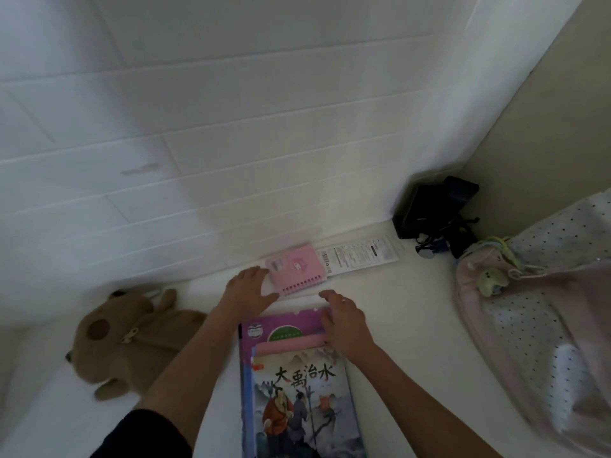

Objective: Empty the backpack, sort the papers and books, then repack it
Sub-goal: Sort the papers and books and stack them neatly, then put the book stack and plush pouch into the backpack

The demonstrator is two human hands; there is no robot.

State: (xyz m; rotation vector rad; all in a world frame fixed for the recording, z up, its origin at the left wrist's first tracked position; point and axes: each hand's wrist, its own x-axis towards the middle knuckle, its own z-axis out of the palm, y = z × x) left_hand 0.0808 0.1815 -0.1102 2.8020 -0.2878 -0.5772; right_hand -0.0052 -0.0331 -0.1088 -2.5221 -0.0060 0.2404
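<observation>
Brown plush dog backpack (132, 338) lies flat on the left. Left hand (248, 289), fingers relaxed, touches the pink spiral notebook (297, 269) by the wall; right hand (344, 322) rests flat on the book stack (297, 391). Pink blanket (529, 325) far right.

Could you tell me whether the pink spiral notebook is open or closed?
Closed: the pink spiral notebook lies flat, cover up.

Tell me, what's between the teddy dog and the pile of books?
In the head view, the person's left forearm crosses between the plush dog and the book stack; otherwise bare white surface.
</observation>
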